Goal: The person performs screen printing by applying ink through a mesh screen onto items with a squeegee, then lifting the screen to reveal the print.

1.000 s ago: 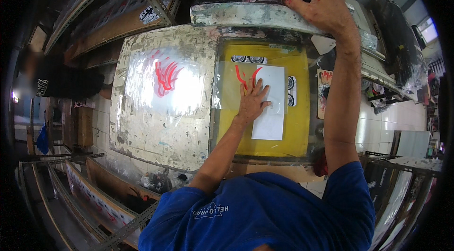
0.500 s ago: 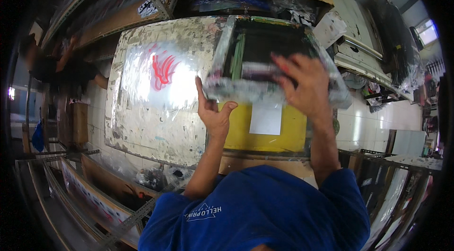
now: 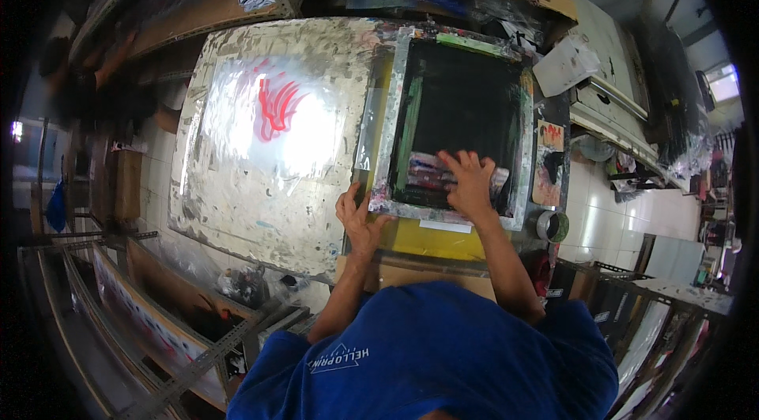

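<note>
A: Where is the scraper, please?
B: The scraper (image 3: 425,167), which is long and stained with paint, lies inside the frame (image 3: 389,135), near the lower end of the dark mesh (image 3: 466,100). One part of it is hidden.
A: Hidden by what?
B: By the right grip (image 3: 471,187). Its fingers are spread across the scraper, with the thumb nearer to the person, so it is closed around the tool.
A: And the left grip (image 3: 360,222)?
B: It is just beside the lower left corner of the frame. The fingers are loosely bent, the thumb stands apart, and I see nothing held. Whether it touches the frame, I cannot tell.
A: What is below the frame?
B: A yellow sheet (image 3: 427,244), which shows along the left and lower sides. A strip of white paper (image 3: 445,225) also comes out under the lower edge.
A: And further away?
B: To the left, on the pale, spotted bench (image 3: 269,218), lies a shiny clear sheet with red strokes (image 3: 277,107). To the right of the frame there is a stained board (image 3: 547,187); above it stands a white box (image 3: 568,64). At the far left, another person (image 3: 99,100) is in shadow.
</note>
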The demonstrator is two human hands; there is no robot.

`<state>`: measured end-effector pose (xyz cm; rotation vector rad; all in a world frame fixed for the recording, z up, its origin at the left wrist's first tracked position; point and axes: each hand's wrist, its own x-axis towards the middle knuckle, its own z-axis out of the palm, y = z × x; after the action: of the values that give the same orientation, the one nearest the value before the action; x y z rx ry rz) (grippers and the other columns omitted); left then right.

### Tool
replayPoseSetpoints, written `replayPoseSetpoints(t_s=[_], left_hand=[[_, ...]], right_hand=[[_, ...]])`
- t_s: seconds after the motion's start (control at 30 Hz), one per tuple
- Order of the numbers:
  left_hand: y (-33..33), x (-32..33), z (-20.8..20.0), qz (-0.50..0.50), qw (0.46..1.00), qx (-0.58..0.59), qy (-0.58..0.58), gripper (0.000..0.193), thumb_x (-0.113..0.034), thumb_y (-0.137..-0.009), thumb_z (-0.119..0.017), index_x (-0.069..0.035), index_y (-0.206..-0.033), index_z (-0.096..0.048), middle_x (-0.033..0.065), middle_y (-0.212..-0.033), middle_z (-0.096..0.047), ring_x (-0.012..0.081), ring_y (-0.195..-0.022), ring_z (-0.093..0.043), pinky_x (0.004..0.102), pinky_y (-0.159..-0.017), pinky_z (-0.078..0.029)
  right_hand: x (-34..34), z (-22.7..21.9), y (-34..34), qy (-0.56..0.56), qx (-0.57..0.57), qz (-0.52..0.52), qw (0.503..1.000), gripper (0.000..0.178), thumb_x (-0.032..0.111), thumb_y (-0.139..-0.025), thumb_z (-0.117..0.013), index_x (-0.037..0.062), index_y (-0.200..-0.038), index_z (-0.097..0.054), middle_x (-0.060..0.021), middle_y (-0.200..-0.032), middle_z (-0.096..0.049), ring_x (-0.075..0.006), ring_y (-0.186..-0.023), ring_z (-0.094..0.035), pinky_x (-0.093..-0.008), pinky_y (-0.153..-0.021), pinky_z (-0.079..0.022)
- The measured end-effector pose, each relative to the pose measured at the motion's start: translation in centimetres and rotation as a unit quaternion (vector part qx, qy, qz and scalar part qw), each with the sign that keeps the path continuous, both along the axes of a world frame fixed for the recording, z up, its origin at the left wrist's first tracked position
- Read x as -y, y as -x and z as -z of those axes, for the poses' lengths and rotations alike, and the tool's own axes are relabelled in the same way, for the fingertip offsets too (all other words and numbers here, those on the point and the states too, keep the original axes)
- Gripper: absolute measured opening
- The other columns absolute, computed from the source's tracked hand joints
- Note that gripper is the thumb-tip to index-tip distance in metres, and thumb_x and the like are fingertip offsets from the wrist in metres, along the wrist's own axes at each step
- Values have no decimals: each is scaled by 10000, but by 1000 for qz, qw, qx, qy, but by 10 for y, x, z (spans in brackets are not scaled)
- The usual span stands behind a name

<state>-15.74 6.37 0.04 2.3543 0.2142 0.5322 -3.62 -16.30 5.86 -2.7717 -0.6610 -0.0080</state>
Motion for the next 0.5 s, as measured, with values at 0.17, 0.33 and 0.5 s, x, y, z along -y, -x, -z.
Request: replayPoseSetpoints(t_s=[0.17,0.33,0.5], left_hand=[[3,-2,3,3,1000,1,-2,710,-307,-534,-877,-3,-1134,-651,178,-1375,-474,386,-1227,-409,503,-1029,-319],[5,-1,-2,5,1000,-22,15,729,-283,-562,-864,-23,-1199,-623,175,-1395,-458,388,-1248,-385,503,-1037,-318],[6,-2,0,8,999,-9,31,712,-276,-594,-851,-35,-1223,-617,166,-1387,-465,384,-1246,-387,501,-1034,-323]], right_hand=[[5,10,-92,-43,97,19,994,744,82,-559,-721,194,-1282,-584,-71,-1101,-537,-279,-1074,-476,-488,-936,-311],[12,13,-182,-44,134,6,990,728,105,-592,-723,209,-1297,-580,-80,-1140,-558,-279,-1094,-489,-464,-913,-317],[23,13,-267,-70,155,-11,985,579,110,-681,-686,221,-1247,-641,-125,-1180,-625,-301,-1113,-546,-464,-899,-335]])
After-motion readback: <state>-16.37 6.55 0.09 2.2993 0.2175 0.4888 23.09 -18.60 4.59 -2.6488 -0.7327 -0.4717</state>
